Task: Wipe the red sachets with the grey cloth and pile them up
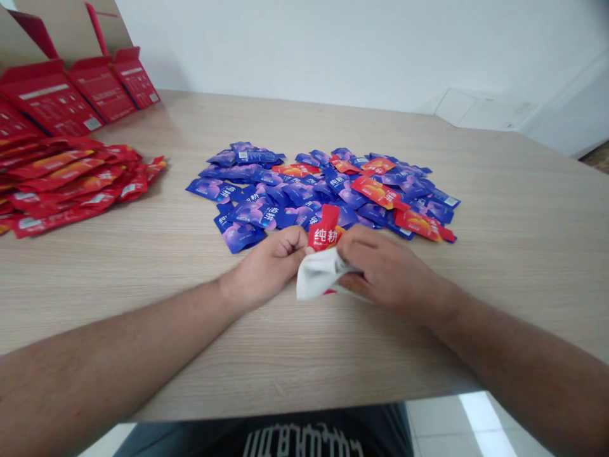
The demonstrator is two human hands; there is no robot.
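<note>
- Mainly, the risk lies in the grip: a red sachet (324, 230) is pinched between the left hand (269, 266) and the right hand (387, 270), so a slackened hold could let it fall onto the blue-purple sachets (304, 197) just ahead; a hard pull between the hands could crease or tear it
- Once dropped, it could be hard to pick out, since a few red-and-orange sachets (378, 192) already lie among the blue-purple ones
- Its top stands upright, glossy red, with large white Chinese characters; below that, a crumpled white part (318, 276) bulges toward the person; whether this is the sachet's own back or a separate sheet, I cannot tell
- It sits low over a pale wood-grain table (514, 254), at the near edge of the blue-purple spread
- Both hands are close together and clamped on it, their fingers hiding its middle
- Far left, a heap of red sachets (66, 181) lies on the table; open red cartons (50, 95) stand behind it
</note>
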